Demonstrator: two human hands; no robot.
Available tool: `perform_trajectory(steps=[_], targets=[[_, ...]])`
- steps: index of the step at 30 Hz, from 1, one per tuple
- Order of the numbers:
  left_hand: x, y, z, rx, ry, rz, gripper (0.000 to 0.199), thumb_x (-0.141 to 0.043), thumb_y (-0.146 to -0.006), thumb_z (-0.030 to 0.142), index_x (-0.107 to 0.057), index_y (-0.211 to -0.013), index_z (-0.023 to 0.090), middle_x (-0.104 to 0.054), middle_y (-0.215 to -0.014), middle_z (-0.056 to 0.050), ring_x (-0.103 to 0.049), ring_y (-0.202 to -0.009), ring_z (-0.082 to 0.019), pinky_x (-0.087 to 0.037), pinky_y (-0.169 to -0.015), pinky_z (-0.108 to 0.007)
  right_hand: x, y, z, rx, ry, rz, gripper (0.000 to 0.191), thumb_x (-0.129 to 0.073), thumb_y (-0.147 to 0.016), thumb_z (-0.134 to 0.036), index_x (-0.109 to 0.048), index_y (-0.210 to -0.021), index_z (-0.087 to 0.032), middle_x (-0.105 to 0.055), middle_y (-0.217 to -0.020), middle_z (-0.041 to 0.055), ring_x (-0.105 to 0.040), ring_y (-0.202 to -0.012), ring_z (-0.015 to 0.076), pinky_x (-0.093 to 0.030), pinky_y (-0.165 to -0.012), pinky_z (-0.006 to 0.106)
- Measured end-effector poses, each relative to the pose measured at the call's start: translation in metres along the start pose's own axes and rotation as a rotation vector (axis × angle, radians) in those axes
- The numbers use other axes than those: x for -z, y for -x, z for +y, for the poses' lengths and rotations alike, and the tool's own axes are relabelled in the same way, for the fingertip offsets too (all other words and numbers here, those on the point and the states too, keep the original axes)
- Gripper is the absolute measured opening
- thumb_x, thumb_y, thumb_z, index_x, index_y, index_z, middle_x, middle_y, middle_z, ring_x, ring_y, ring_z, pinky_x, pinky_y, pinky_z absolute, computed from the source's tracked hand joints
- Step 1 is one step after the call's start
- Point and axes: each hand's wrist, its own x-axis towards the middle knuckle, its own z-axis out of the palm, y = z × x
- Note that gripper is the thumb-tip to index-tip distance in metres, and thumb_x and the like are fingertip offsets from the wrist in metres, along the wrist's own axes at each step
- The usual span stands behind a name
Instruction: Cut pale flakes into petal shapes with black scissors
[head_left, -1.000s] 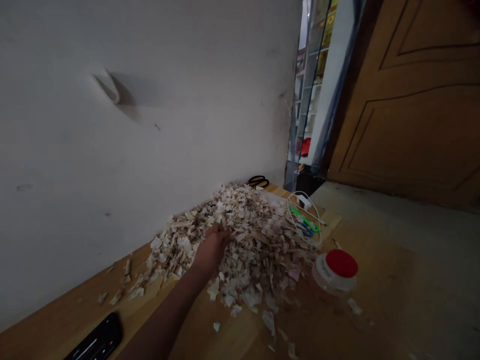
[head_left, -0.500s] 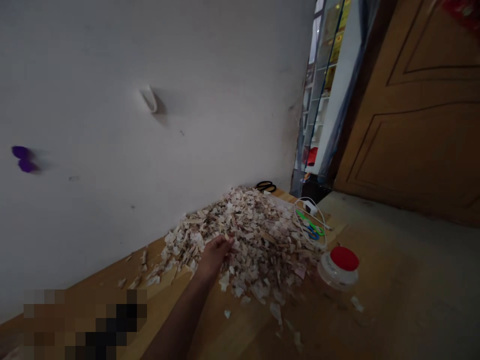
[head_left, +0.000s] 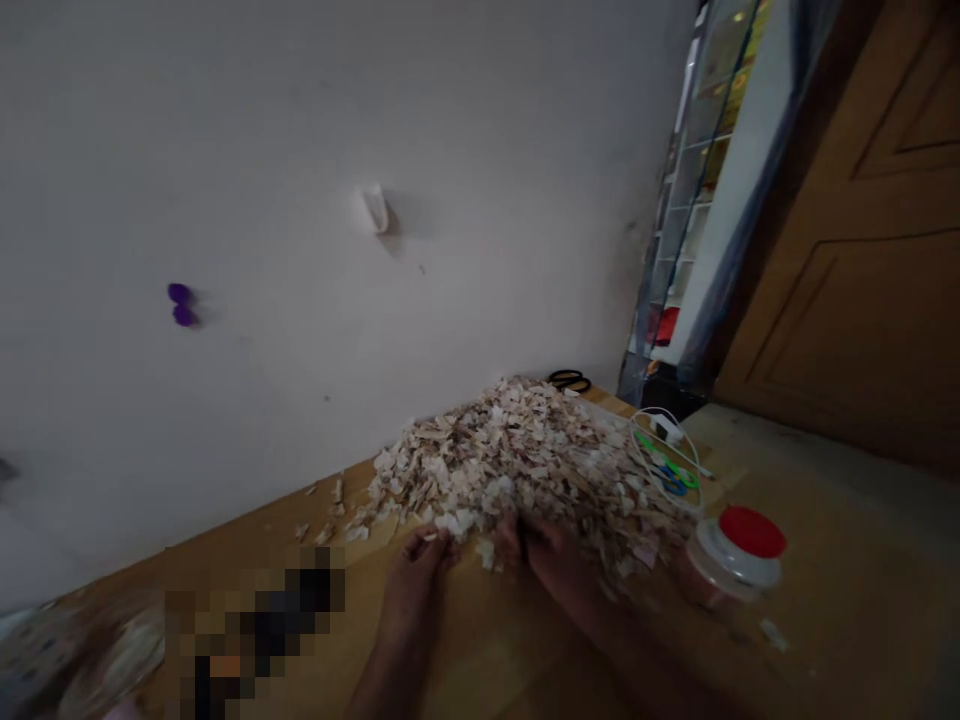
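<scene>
A heap of dry, pale flakes (head_left: 480, 450), whitish and tan, lies against the wall on a wooden table top. At its front edge my left hand (head_left: 421, 558) is closed in a pinch, with a small pale flake showing at its fingertips. To the right of it, my right hand (head_left: 546, 550) is also closed, fingers together in front of the heap. Something dark shows at the right fingertips, too dim and blurred to name. A small gap separates the two hands.
A clear jar (head_left: 724, 575) with a red lid (head_left: 752, 532) stands to the right. Behind it lie a white cable (head_left: 697, 465), green-and-blue-handled scissors (head_left: 675, 478) and a charger (head_left: 666, 430). Black-handled scissors (head_left: 570, 380) rest behind the heap. A plastic bag (head_left: 112, 660) sits at lower left.
My left hand has drawn back from the heap toward the front. My right hand has come into view beside it. The view has turned left, so the scene sits farther right.
</scene>
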Motion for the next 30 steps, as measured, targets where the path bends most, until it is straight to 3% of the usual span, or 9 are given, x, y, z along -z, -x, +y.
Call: perform_trajectory(steps=[4, 8, 12, 19, 25, 30], targets=[[0.031, 0.022, -0.019, -0.01, 0.029, 0.057, 0.036, -0.087, -0.053, 0.03, -0.067, -0.079, 0.016, -0.072, -0.073, -0.002, -0.063, -0.061, -0.01, -0.049, -0.06, -0.019, -0.039, 0.006, -0.002, -0.048, -0.113, -0.066, 0.029, -0.067, -0.075, -0.043, -0.069, -0.09, -0.019, -0.072, -0.083, 0.0041, -0.065, -0.074, 0.0208, -0.051, -0.068, 0.03], [0.04, 0.037, -0.024, 0.002, -0.146, -0.004, 0.035, -0.084, -0.057, 0.038, -0.071, -0.079, 0.014, -0.071, -0.066, -0.004, -0.063, -0.058, -0.012, -0.049, -0.056, -0.02, -0.062, 0.027, 0.008, 0.008, 0.002, -0.102, 0.026, -0.07, -0.072, -0.036, -0.07, -0.09, -0.018, -0.071, -0.081, 0.004, -0.065, -0.078, 0.0224, -0.051, -0.071, 0.03], [0.042, 0.049, -0.023, -0.003, -0.205, -0.038, 0.033, -0.081, -0.06, 0.041, -0.072, -0.075, 0.013, -0.071, -0.069, -0.006, -0.062, -0.056, -0.013, -0.05, -0.055, -0.022, -0.064, 0.035, 0.013, 0.004, 0.005, -0.102, 0.027, -0.069, -0.072, -0.035, -0.07, -0.092, -0.016, -0.072, -0.082, 0.0054, -0.065, -0.078, 0.0236, -0.052, -0.072, 0.032], [0.041, 0.063, -0.024, 0.043, -0.11, -0.042, 0.031, -0.079, -0.064, 0.042, -0.069, -0.071, 0.014, -0.067, -0.07, -0.003, -0.059, -0.055, -0.009, -0.047, -0.054, -0.019, -0.068, 0.043, 0.001, -0.074, -0.049, -0.069, 0.033, -0.073, -0.067, -0.041, -0.07, -0.089, -0.016, -0.073, -0.083, 0.0072, -0.067, -0.079, 0.0267, -0.053, -0.074, 0.037], [0.037, 0.071, -0.027, 0.038, -0.03, -0.089, 0.038, -0.079, -0.063, 0.048, -0.063, -0.063, 0.013, -0.059, -0.056, 0.0, -0.052, -0.048, -0.008, -0.04, -0.049, -0.018, -0.071, 0.048, -0.005, -0.09, -0.072, -0.07, 0.032, -0.076, -0.063, -0.04, -0.07, -0.083, -0.017, -0.071, -0.073, 0.0039, -0.066, -0.071, 0.0241, -0.054, -0.066, 0.033], [0.03, 0.075, -0.03, 0.094, 0.092, -0.061, 0.041, -0.084, -0.055, 0.046, -0.06, -0.06, 0.013, -0.053, -0.053, 0.002, -0.044, -0.045, -0.005, -0.033, -0.045, -0.017, -0.075, 0.056, -0.007, -0.15, -0.171, -0.138, 0.034, -0.074, -0.067, -0.041, -0.067, -0.09, -0.017, -0.067, -0.064, 0.0003, -0.061, -0.057, 0.0185, -0.05, -0.053, 0.027]])
